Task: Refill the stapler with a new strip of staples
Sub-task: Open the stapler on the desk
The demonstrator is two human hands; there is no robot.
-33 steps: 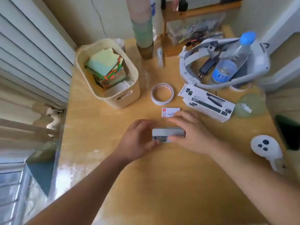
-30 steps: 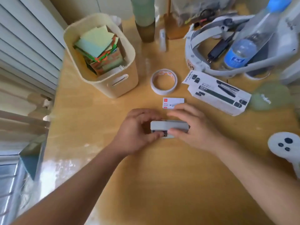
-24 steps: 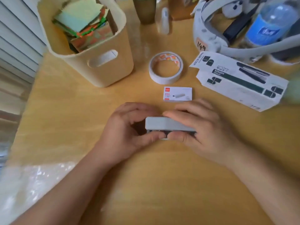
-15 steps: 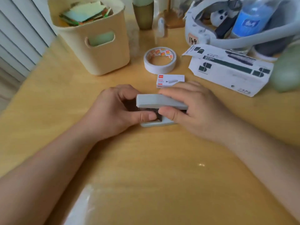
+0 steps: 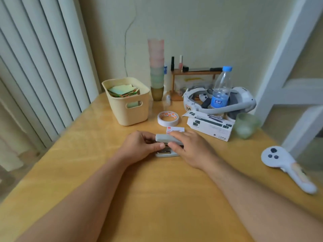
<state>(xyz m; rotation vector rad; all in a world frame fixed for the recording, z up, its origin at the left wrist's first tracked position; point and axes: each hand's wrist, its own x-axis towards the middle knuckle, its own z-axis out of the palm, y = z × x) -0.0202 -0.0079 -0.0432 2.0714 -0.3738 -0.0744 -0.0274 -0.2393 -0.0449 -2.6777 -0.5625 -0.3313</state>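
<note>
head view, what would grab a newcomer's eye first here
Both hands meet mid-table on a grey stapler, left hand and right hand gripping it. Just behind lies a small staple box. Further back stands a tall stack of cups beside a cream basket.

Home room: wooden table (image 5: 157,198), vertical blinds (image 5: 43,67), nail polish (image 5: 180,62).

On the worktop (image 5: 157,198) I see a cream basket (image 5: 128,109) of coloured paper toward the far left corner, with a tall stack of cups (image 5: 156,70) just beside it at the far edge. A roll of tape (image 5: 168,118) lies nearer the middle. A water bottle (image 5: 221,88) stands inside a white headset (image 5: 244,100) at the far right, a controller (image 5: 286,167) near the right edge.
</note>
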